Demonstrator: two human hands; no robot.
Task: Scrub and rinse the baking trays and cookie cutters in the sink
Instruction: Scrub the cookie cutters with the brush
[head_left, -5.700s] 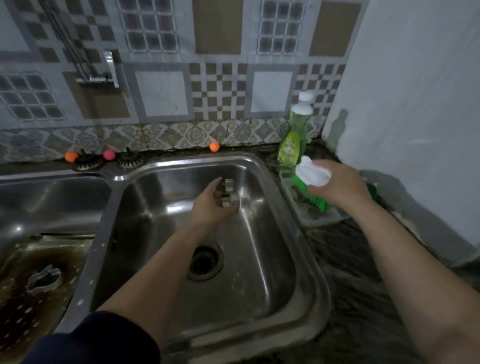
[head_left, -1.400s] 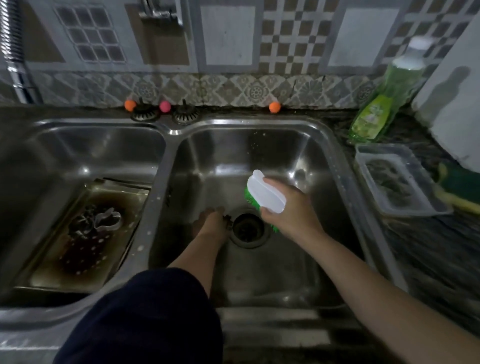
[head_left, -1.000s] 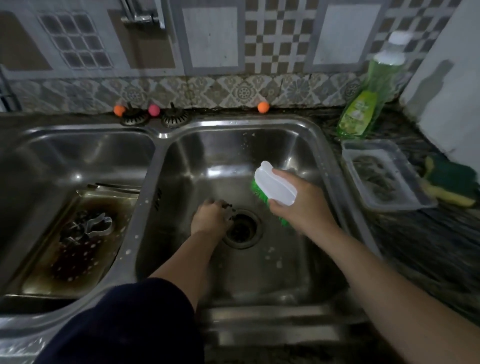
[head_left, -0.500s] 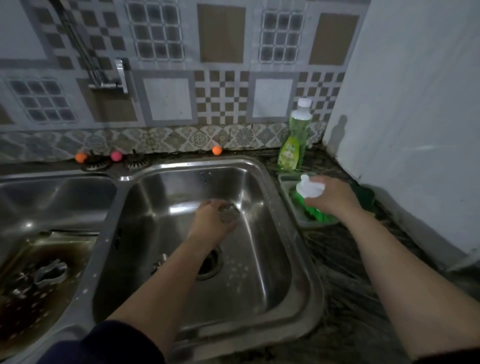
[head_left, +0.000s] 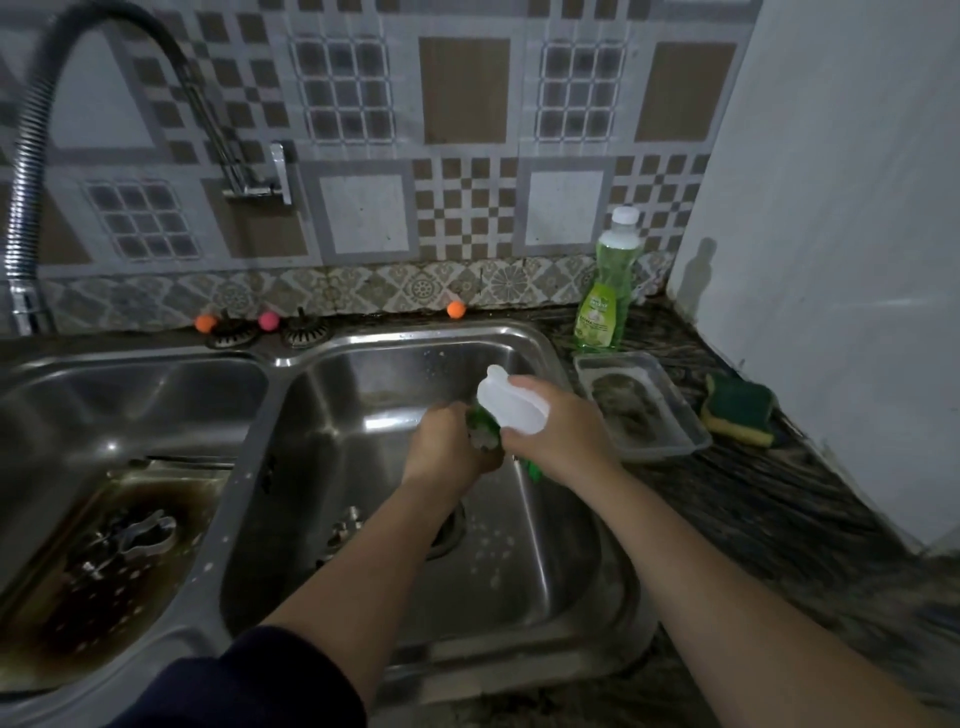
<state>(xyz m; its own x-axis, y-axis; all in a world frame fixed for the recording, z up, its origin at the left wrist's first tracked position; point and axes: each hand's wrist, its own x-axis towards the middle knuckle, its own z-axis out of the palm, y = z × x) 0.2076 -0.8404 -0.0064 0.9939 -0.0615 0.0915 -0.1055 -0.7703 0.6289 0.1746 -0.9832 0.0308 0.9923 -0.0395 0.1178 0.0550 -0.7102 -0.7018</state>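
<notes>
Home kitchen: double sink (head_left: 291, 358), tiled backsplash (head_left: 462, 171)

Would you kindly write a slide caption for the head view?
Right hand scrubs a small metal cookie cutter, held by left hand, with white-handled green-bristled brush over right steel sink basin.

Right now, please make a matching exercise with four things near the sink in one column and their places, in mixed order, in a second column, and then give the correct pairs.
Things:
1. brush
2. sponge
3. soap bottle
4. baking tray

Places:
A. in the left basin, with cookie cutters lying in it
B. upright on the counter by the back wall tiles
C. in the right hand, over the right basin
D. on the counter, right of the clear plastic tray

Pairs: 1-C, 2-D, 3-B, 4-A
</notes>
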